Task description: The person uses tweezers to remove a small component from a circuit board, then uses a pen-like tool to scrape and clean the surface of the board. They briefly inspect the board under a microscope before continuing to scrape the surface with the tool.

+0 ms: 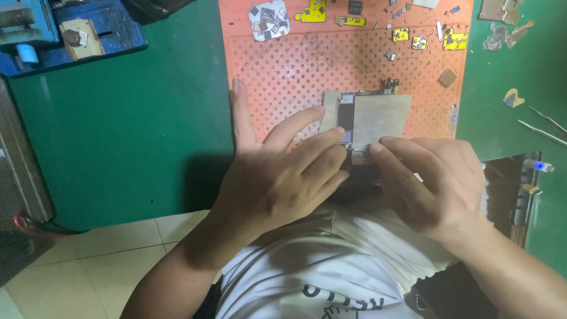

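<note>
Circuit board (369, 115) mid-frame on the orange mat (283, 71): left hand (283, 177) fingers spread, steadying its edge, right hand (431, 177) pinching the lower edge; keep grip light, off the chips

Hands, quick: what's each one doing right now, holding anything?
Left hand: open, fingers spread, fingertips resting on the circuit board on the orange mat.
Right hand: fingers curled at the board's near edge; whether it grips anything cannot be told.

Blue vise (35, 26) top left; tweezers (540, 127) right; yellow flex parts (313, 12).
</note>
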